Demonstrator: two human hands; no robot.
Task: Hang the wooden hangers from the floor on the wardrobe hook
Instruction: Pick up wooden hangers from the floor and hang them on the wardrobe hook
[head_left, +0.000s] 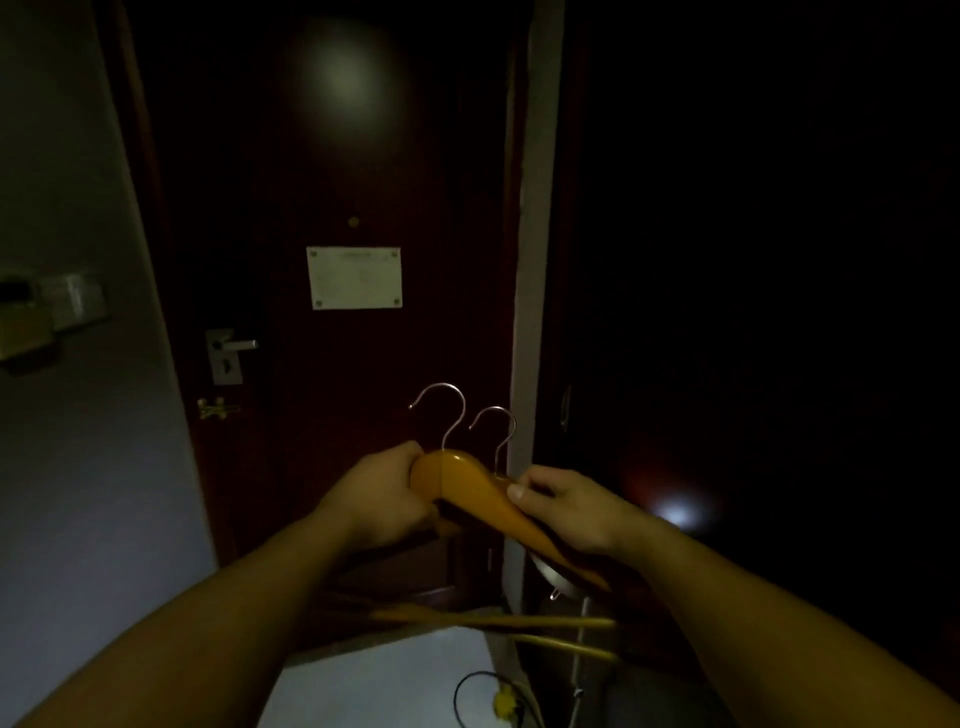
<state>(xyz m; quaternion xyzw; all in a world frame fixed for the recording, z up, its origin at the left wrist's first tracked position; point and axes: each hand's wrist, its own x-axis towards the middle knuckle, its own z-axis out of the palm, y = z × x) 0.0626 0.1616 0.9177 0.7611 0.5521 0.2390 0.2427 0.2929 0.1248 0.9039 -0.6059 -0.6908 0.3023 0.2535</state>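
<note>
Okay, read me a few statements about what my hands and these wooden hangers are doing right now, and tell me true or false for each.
1. Both the left hand and the right hand grip the wooden hangers. True.
2. Two metal hooks stick up above the hands. True.
3. The hangers already hang on a wardrobe hook. False: they are held in front of the door.
4. The door handle is on the door's right side. False: it is on the left.
5. A white notice is fixed to the door. True.
</note>
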